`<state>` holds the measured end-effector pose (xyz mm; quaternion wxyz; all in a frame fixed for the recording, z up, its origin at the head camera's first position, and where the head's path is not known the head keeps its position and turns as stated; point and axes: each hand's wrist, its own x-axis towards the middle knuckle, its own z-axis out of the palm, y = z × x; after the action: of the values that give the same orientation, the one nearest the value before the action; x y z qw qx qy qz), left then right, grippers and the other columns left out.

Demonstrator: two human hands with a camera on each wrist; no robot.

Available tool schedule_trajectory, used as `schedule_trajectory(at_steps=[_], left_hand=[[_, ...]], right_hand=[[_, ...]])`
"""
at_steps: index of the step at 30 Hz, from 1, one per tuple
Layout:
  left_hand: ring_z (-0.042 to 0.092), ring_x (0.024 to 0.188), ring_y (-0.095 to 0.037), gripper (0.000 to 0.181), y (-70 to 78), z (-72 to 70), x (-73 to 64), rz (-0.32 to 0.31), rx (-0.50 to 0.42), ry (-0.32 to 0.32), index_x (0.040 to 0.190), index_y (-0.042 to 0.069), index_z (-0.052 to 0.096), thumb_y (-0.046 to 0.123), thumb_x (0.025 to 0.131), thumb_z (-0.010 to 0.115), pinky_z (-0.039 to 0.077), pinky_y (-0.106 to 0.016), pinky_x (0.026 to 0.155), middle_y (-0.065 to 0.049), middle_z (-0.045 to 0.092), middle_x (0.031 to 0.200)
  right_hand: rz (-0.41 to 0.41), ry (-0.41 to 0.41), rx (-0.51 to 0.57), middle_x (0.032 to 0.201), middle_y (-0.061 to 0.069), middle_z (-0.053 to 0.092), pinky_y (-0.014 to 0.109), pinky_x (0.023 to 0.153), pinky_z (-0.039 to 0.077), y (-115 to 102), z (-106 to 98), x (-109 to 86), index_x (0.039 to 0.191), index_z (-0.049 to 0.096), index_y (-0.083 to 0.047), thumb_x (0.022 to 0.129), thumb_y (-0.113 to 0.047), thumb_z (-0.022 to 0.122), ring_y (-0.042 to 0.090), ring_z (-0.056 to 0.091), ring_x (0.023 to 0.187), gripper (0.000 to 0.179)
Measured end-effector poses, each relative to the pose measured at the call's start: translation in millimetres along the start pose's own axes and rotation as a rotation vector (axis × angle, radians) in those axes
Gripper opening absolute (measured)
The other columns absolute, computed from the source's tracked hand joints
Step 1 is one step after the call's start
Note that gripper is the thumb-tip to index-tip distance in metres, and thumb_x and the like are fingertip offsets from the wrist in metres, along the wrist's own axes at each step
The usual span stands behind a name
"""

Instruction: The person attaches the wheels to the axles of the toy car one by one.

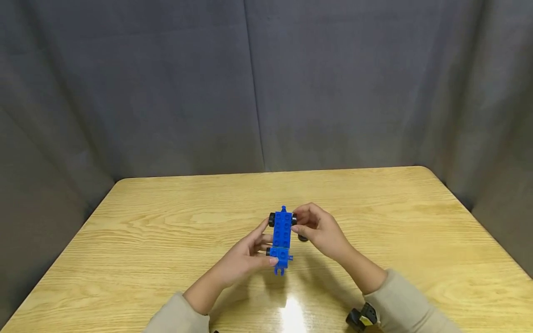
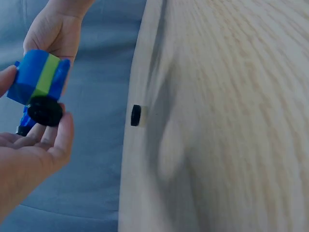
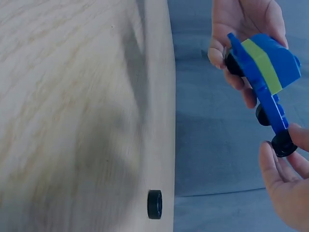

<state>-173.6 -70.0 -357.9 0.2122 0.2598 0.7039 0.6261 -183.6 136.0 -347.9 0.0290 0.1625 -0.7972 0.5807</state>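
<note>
My left hand (image 1: 239,266) holds a blue toy vehicle (image 1: 282,236) raised over the table, thumb on its near end. A lime-green layer (image 3: 264,70) runs along a blue block on it. Two black wheels sit on its left side, the far one (image 1: 271,219) and the near one (image 1: 268,251). On the far right, my right hand (image 1: 326,233) pinches a black wheel (image 3: 284,144) at the vehicle's side between thumb and fingers. The near right axle peg (image 1: 291,257) is bare. Below the right hand, a loose black wheel (image 1: 302,238) stands on the table.
The wood-grain table (image 1: 166,231) spreads out to both sides, with a grey curtain (image 1: 187,92) behind its far edge. By the right sleeve (image 1: 410,305) is a black object (image 1: 362,318) with a yellow patch.
</note>
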Motion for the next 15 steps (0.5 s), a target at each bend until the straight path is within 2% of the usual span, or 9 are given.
schedule_trajectory(at_steps=[4,8,15], left_hand=[[0.045,0.104,-0.025,0.077,-2.2,-2.7,0.2,-0.031,-0.027,-0.016,0.14,0.012,0.007,0.015,0.082,0.059,0.041,-0.033,0.084,-0.015,0.044,0.123],[0.045,0.104,-0.026,0.077,-0.6,-5.4,0.2,-0.049,-0.034,-0.027,0.14,0.01,0.005,0.017,0.083,0.058,0.041,-0.033,0.084,-0.017,0.041,0.124],[0.044,0.109,-0.028,0.078,0.4,-6.6,0.3,-0.033,-0.056,-0.049,0.139,0.007,-0.001,0.017,0.085,0.055,0.039,-0.034,0.087,-0.02,0.037,0.126]], right_hand=[[0.021,-0.003,-0.013,0.091,0.011,0.056,0.039,0.063,0.047,0.9,1.2,-0.4,0.105,0.051,0.001,0.08,-0.005,0.06,0.02,0.054,0.077,0.027],[0.007,-0.01,-0.064,0.09,0.009,0.056,0.035,0.063,0.047,0.5,0.7,2.0,0.104,0.052,0.0,0.08,-0.006,0.061,0.019,0.055,0.077,0.027],[0.014,-0.024,-0.102,0.091,0.009,0.056,0.029,0.065,0.047,2.5,0.7,6.4,0.106,0.052,-0.001,0.079,-0.005,0.061,0.021,0.055,0.081,0.029]])
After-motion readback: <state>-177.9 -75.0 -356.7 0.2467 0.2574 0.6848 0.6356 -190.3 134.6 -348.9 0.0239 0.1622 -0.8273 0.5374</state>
